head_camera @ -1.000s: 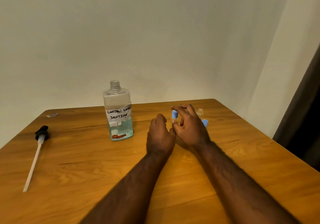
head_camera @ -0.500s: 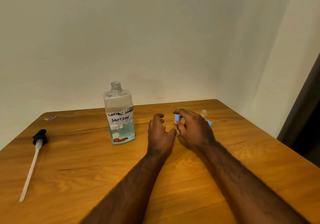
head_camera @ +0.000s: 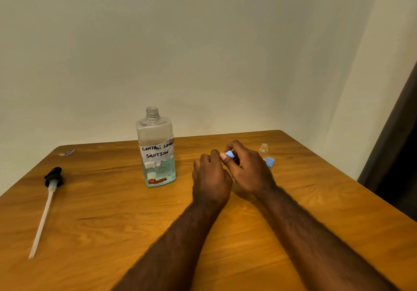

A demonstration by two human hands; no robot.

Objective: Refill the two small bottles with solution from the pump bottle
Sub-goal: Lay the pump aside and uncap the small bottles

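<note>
The large clear pump bottle (head_camera: pixel 156 155), labelled "contact lens solution", stands uncapped at the table's middle with blue liquid in its lower part. Its black pump head with a long tube (head_camera: pixel 52 181) lies on the table to the left. My right hand (head_camera: pixel 247 173) pinches the blue cap (head_camera: pixel 230 154) of a small bottle. My left hand (head_camera: pixel 211 178) curls round that bottle, whose body is hidden behind my fingers. A second small clear bottle (head_camera: pixel 263 149) stands open to the right, with its loose blue cap (head_camera: pixel 270 162) beside it.
The wooden table (head_camera: pixel 112 223) meets pale walls at the back and right. A small scrap (head_camera: pixel 67 152) lies at the far left corner. A dark curtain (head_camera: pixel 397 155) hangs past the table's right edge.
My left hand has closed in on the small bottle, and my right fingers have tightened on its blue cap. The view has shifted slightly.
</note>
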